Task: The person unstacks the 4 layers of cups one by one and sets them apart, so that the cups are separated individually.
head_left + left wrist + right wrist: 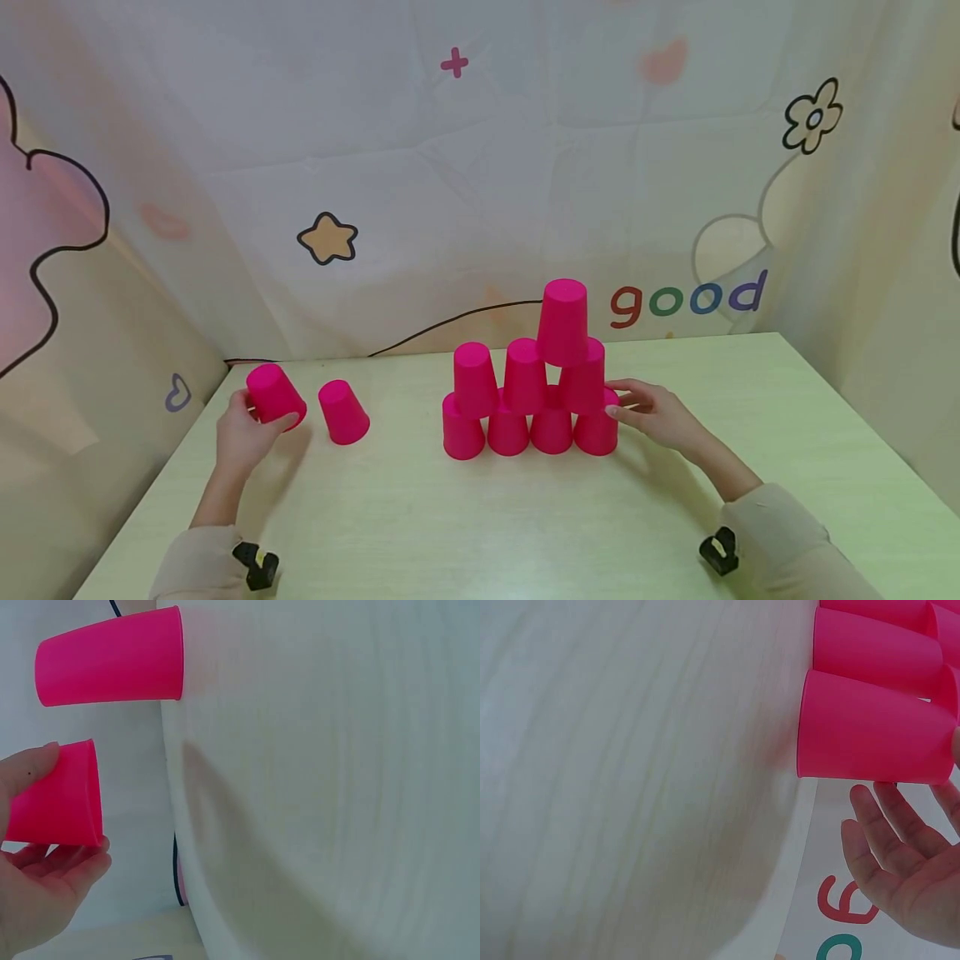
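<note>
The left hand [243, 433] had its thumb and fingers curled about a pink cup [274, 393], mouth down and lifted clear of the surface [450, 533]. Just beside it, a spare cup [344, 412] stood mouth down, untouched. Across from me, well apart from these, the right hand [660, 414] was spread loosely at the end cup [596, 437] of the bottom row, fingers fairly straight and gripping nothing firmly; whether every fingertip touched I couldn't tell.

From there the pyramid rose: four cups below, three above them, and a lone upper cup [564, 321] bridging the middle and right ones of the second row. Behind it all hung a printed backdrop [480, 167].

To my eye, the third row was half built and the step in hand was bringing over its second cup. The next move seemed to call for a level carry, then a gentle setting-down across the left cup [474, 379] and middle cup [525, 375] of the second row, without nudging the upper one.
</note>
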`<state>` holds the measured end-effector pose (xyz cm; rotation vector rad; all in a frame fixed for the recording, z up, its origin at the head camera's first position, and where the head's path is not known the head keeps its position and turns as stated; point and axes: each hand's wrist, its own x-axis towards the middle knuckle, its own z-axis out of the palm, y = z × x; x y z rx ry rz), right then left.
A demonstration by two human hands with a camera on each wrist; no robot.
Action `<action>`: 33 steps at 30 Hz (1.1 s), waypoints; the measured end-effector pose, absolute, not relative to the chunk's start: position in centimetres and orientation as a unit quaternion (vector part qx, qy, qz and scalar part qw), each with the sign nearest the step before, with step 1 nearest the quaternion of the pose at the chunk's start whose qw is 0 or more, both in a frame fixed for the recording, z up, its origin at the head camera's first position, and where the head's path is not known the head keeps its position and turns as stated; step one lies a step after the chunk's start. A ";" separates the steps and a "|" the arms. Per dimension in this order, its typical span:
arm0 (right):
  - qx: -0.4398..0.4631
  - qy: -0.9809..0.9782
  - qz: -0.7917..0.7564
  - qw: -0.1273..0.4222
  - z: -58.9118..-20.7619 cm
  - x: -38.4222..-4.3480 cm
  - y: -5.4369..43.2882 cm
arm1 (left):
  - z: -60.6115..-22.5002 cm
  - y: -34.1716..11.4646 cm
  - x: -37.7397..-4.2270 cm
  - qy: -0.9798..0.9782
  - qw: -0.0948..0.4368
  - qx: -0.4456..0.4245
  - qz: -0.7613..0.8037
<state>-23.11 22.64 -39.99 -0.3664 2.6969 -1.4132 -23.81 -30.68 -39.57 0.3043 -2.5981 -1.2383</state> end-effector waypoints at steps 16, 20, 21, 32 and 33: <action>-0.120 0.881 -0.456 0.034 -40.1 -23.1 22.6 | -41.1 -31.5 -24.8 -0.914 0.042 0.092 -0.392; -0.119 0.883 -0.454 0.033 -40.1 -23.1 22.7 | -41.5 -31.8 -25.0 -0.917 0.031 0.085 -0.389; -0.119 0.883 -0.452 0.032 -40.1 -23.1 22.7 | -41.5 -31.8 -25.0 -0.917 0.029 0.083 -0.388; -0.117 0.884 -0.451 0.035 -39.9 -23.1 22.6 | -42.3 -31.8 -25.0 -0.920 0.010 0.064 -0.386; -0.117 0.884 -0.451 0.035 -39.9 -23.1 22.6 | -42.3 -31.7 -25.1 -0.919 0.009 0.063 -0.390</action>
